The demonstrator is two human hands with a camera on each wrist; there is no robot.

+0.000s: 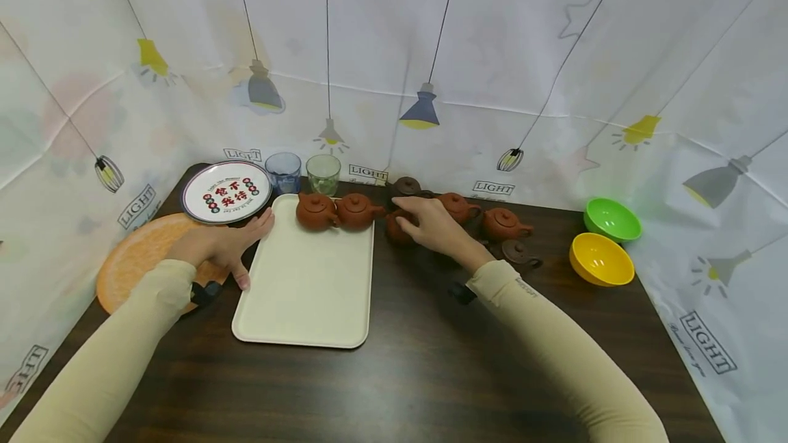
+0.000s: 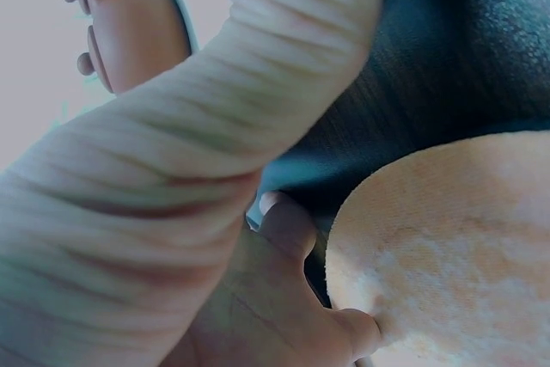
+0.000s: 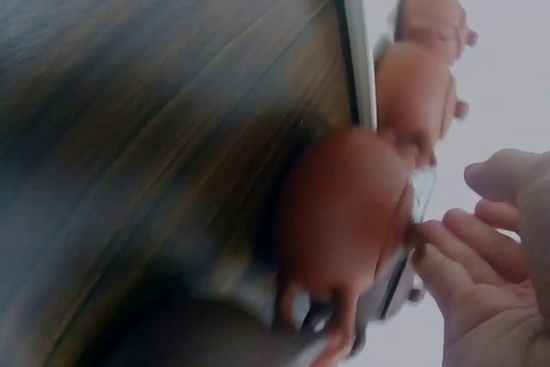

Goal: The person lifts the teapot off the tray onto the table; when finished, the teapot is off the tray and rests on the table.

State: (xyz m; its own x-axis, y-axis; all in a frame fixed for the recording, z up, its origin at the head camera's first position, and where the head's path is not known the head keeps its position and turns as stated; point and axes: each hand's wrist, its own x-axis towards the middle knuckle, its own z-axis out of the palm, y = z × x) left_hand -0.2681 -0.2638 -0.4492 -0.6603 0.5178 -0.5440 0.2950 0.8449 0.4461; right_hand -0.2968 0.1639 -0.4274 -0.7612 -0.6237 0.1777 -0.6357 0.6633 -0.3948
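Observation:
My left hand [image 1: 229, 245] rests with fingers spread along the left edge of a cream tray [image 1: 308, 292]. At the tray's far end, two reddish-brown teapots [image 1: 316, 212] stand side by side. Just right of the tray, my right hand [image 1: 431, 224] reaches over another reddish-brown teapot [image 1: 396, 231], which it partly hides. In the right wrist view, the fingertips of that hand [image 3: 490, 290] are at the lid of this teapot [image 3: 344, 212], while the thumb stands apart from it.
More teapots [image 1: 503, 224], reddish-brown and dark brown, stand beyond and right of my right hand. A green bowl [image 1: 612, 219] and a yellow bowl [image 1: 601, 260] are farther right. On the left are a white plate [image 1: 226, 191], an orange round mat [image 1: 141, 251] and two glasses [image 1: 323, 173].

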